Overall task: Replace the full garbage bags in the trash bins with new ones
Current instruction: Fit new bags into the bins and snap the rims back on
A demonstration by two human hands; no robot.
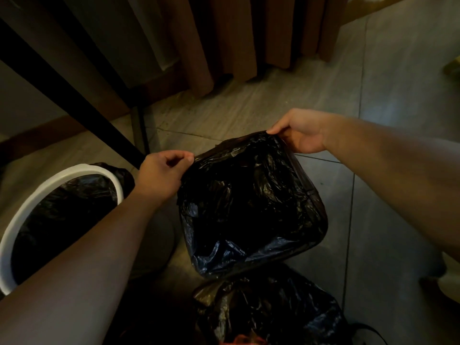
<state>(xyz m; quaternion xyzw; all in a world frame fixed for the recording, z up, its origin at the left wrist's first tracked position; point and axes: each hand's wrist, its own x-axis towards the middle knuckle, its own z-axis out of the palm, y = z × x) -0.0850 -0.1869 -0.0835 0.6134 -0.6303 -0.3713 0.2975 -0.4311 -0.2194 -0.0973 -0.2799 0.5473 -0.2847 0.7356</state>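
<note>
A black garbage bag is spread over a squarish bin in the middle of the floor; its plastic covers the rim, so the bin itself is hidden. My left hand pinches the bag's far left corner. My right hand pinches the far right corner. A round white bin lined with black plastic stands at the left, partly behind my left forearm. A full, bunched black bag lies on the floor near the bottom edge, with something red showing at its top.
A black table leg slants down toward the left hand. Brown curtains hang at the back. Grey floor tiles extend to the right. A dark cable lies at the bottom right.
</note>
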